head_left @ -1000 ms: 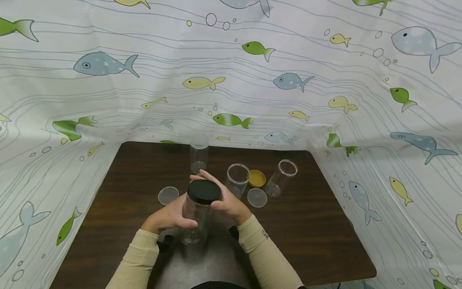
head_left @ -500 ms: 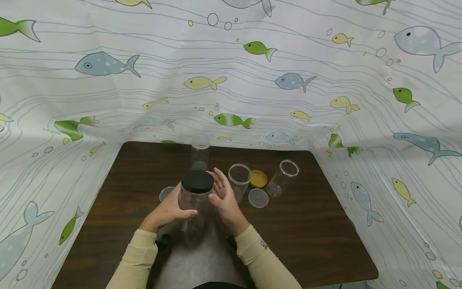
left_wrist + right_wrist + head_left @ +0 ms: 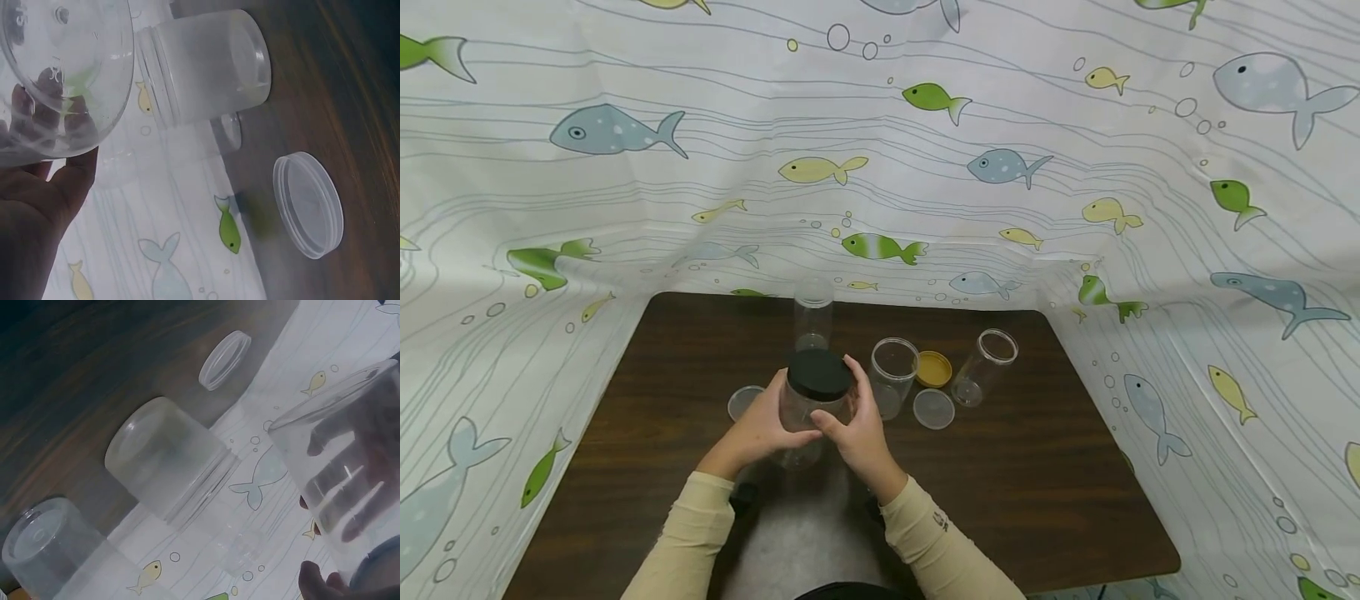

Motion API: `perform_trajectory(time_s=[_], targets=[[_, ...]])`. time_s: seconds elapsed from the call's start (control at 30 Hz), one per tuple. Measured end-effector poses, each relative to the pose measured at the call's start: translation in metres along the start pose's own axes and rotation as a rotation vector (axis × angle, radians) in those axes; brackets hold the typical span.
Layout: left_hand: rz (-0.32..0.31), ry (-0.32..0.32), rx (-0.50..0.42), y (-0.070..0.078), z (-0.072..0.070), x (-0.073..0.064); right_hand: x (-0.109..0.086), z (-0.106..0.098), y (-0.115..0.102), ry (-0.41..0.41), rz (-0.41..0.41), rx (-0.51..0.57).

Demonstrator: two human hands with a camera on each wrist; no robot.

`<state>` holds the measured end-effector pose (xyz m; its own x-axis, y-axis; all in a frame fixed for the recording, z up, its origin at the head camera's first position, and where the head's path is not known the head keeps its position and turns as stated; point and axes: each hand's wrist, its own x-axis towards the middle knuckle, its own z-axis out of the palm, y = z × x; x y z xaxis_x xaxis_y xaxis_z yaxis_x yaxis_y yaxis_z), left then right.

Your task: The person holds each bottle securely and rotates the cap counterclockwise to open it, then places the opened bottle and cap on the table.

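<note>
A clear jar (image 3: 797,411) with a black screw lid (image 3: 820,374) is held up over the near middle of the table. My left hand (image 3: 760,427) grips its left side, thumb across the front. On the opposite side, my right hand (image 3: 862,439) curls round the wall below the lid, its thumb close to the left thumb. The left wrist view looks onto the base of this jar (image 3: 69,37), with fingers visible through the plastic. In the right wrist view the jar (image 3: 294,447) stands at a tilt, with more fingers showing through it.
Behind the hands stand a clear jar (image 3: 814,323) at the back, an open one (image 3: 889,398) in the middle and another open one (image 3: 981,377) farther right. A yellow lid (image 3: 933,368) and a clear lid (image 3: 934,409) lie between them. Another clear lid (image 3: 742,402) lies left.
My right hand has left the black lid, opened beside the jar and taken hold of its side. The jar has risen and tilted in my left hand's grip.
</note>
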<state>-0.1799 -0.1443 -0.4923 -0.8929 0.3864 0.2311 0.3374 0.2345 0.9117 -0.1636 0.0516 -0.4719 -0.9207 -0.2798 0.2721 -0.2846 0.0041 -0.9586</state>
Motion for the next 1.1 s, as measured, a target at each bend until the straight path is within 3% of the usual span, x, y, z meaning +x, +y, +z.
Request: perform_trajectory(time_s=[0.13, 0.27, 0.47, 0.57, 0.7, 0.87, 1.1], targets=[[0.022, -0.039, -0.003, 0.002, 0.003, -0.001, 0.003, -0.003, 0.002, -0.003, -0.011, 0.029], [0.041, -0.100, -0.043, 0.004, 0.004, -0.002, 0.007, -0.010, 0.004, -0.091, -0.032, 0.117], [0.064, -0.246, -0.181, 0.008, -0.002, -0.005, 0.016, -0.028, 0.005, -0.367, -0.070, 0.288], [0.063, -0.330, -0.202, 0.010, -0.005, -0.007, 0.022, -0.035, 0.008, -0.530, -0.072, 0.385], [0.083, -0.432, -0.272, 0.008, -0.007, -0.008, 0.028, -0.039, 0.011, -0.684, -0.091, 0.432], [0.101, -0.476, -0.357, 0.001, -0.007, -0.006, 0.033, -0.038, 0.016, -0.735, -0.110, 0.424], [0.099, -0.425, -0.409, -0.002, -0.006, -0.003, 0.031, -0.037, 0.026, -0.677, -0.117, 0.374]])
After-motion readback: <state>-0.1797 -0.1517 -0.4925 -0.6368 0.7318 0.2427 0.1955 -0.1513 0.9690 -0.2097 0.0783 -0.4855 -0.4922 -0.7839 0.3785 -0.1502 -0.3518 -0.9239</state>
